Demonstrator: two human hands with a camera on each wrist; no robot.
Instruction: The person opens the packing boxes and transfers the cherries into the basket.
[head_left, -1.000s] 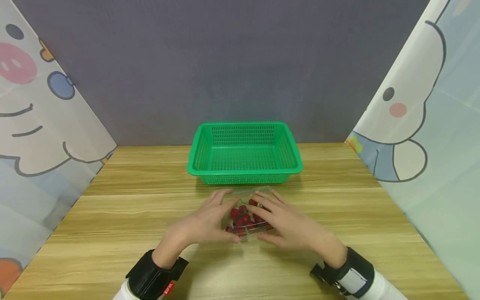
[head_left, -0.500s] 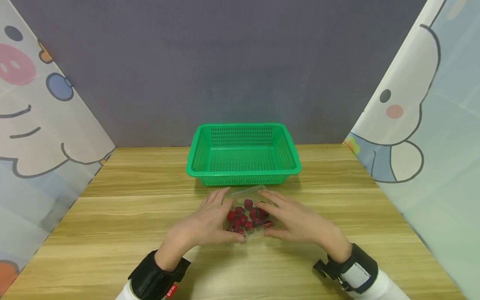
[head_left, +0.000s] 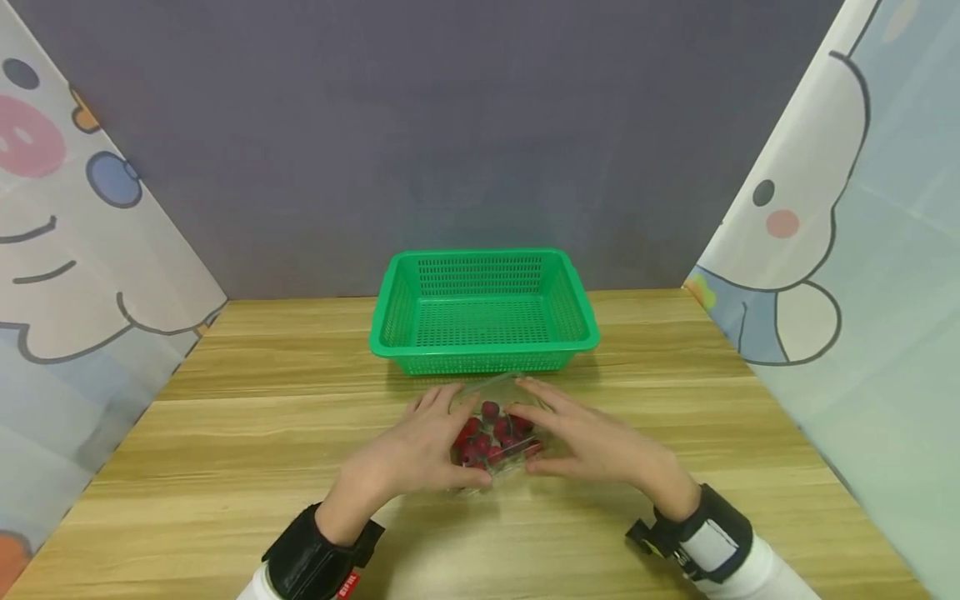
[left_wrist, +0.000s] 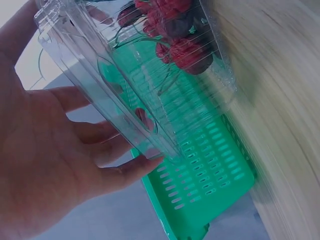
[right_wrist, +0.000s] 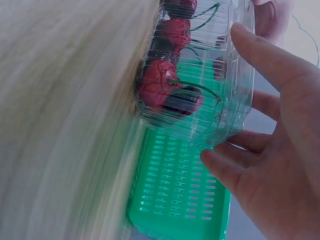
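Cherries: all those in sight [head_left: 502, 427] lie inside the clear plastic clamshell [left_wrist: 86, 85], on the table [head_left: 247, 433] between the hands, just in front of the green basket [head_left: 483, 347].
Clamshell lid: seems closed, so opening or emptying looks not yet done.
Left hand [head_left: 397, 457]: bent round the clamshell's left edge, grasping it.
Right hand [head_left: 600, 446]: grasping the opposite edge, thumb nearest the person, fingers beyond.
Since a second ago: both hands sit slightly farther right; the right fingers cover fewer cherries; the basket stays put.
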